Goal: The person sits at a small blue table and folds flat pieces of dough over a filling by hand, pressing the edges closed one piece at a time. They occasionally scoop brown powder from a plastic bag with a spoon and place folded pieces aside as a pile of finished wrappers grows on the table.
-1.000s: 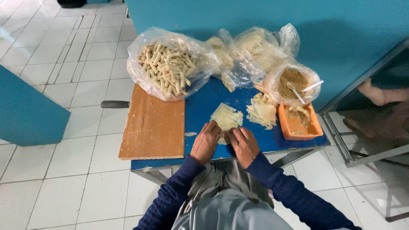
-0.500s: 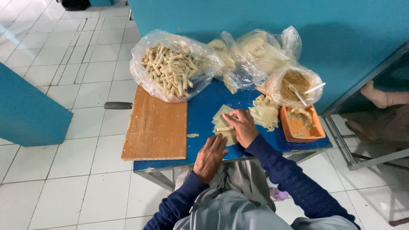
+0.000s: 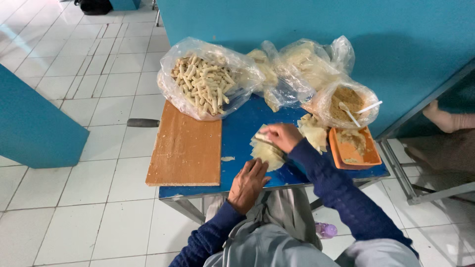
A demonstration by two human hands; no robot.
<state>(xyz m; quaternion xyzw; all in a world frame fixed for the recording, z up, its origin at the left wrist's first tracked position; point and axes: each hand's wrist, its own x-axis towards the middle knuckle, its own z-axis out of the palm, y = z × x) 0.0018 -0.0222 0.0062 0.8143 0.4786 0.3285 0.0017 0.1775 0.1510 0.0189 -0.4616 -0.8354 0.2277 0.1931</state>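
The right hand (image 3: pixel 280 137) pinches the top edge of a stack of thin pale wrapper sheets (image 3: pixel 267 151) lying on the blue tabletop (image 3: pixel 242 133), fingers closed on them. The left hand (image 3: pixel 249 184) rests open and flat at the tabletop's near edge, just below the sheets. Left of it lies a wooden board (image 3: pixel 185 148); beyond the right hand sits a bag of rolled sticks (image 3: pixel 203 81).

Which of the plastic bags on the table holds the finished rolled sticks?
The leftmost plastic bag, beside the wooden board; the other bags hold flat wrappers or brown filling.
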